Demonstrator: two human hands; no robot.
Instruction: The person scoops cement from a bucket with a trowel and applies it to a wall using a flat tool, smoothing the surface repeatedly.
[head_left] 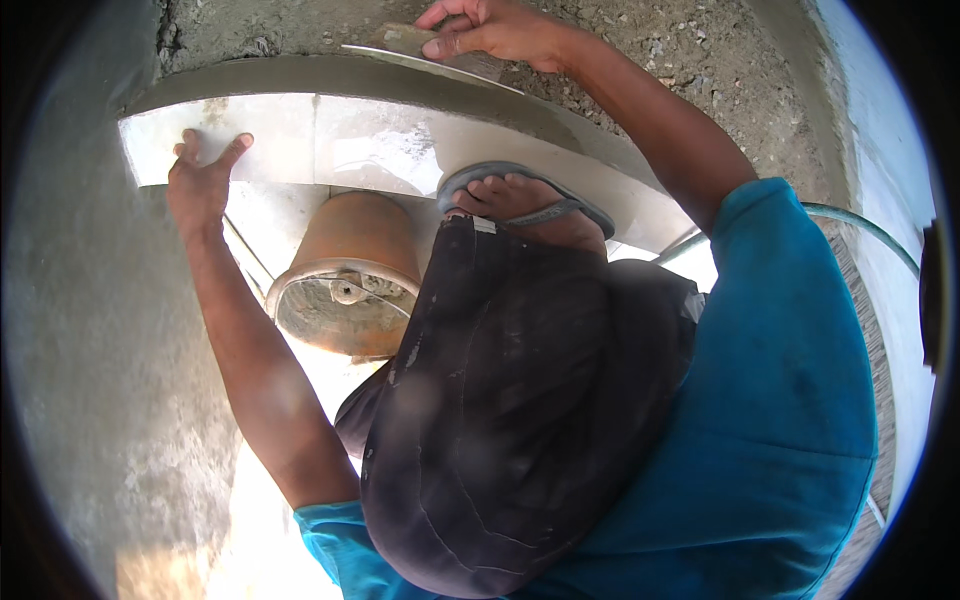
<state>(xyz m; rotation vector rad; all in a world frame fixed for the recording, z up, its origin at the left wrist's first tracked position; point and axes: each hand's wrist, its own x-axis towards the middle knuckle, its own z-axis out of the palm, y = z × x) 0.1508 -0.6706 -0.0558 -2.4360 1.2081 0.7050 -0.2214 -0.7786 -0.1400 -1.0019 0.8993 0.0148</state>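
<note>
My left hand [205, 180] lies on the left end of a row of glossy white tiles [375, 140], thumb and fingers apart. Along the far side of the tiles runs a smooth grey cement strip [270, 75]. Beyond it, my right hand [490, 35] pinches a thin, flat plate with a pale straight edge [450, 68]; its exact kind cannot be made out. This plate rests at or just above the rough mortar. My foot in a grey flip-flop [525, 198] stands on the tiles, between the two hands.
Below the tiles a brown bucket [360, 240] lies tipped, its mouth toward me, cement residue inside. Rough grey mortar [690, 60] spreads at the far side. A grey wall [90, 300] bounds the left, and a green hose [870, 230] curves at the right.
</note>
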